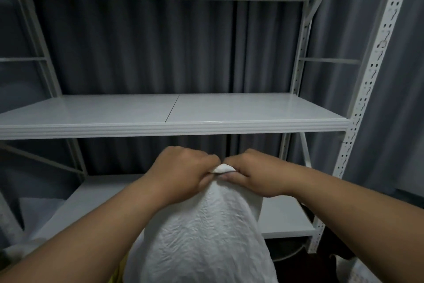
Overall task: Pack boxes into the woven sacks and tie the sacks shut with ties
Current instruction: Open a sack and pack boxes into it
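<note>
Below the middle shelf: left hand and right hand pinch the woven sack neck bunched. No tie visible; loosened fingers could let the gather spring open.

Dim, cool, low-contrast view. Soft sheen on the front lip of the middle shelf suggests light from above and near. Curtain behind goes dark, folds barely separated. Deep shadow low on the right. Strong wide-angle bend: right upright leans, edges smear. Sack weave reads sharp; the hands are slightly soft.
</note>
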